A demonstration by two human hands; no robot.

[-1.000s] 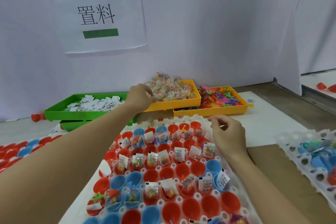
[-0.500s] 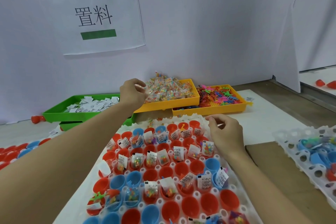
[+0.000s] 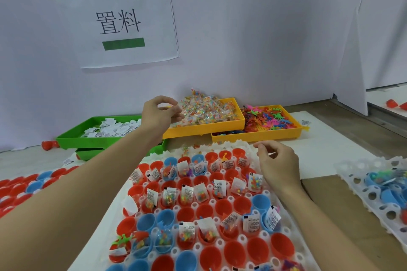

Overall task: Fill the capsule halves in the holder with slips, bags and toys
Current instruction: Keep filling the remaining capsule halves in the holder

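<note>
A white holder (image 3: 193, 204) near the viewer carries red and blue capsule halves (image 3: 237, 251), many with bags and slips. The right hand (image 3: 278, 167) hovers at its far right edge, fingers curled; I cannot tell whether it holds anything. Farther off, the left hand (image 3: 159, 113) pinches at a yellow tray (image 3: 220, 128) of bags (image 3: 204, 110).

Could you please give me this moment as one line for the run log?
step: fetching bag | left hand: at bags in yellow tray | right hand: curled over holder, seems empty | capsules: some filled, several empty
</note>
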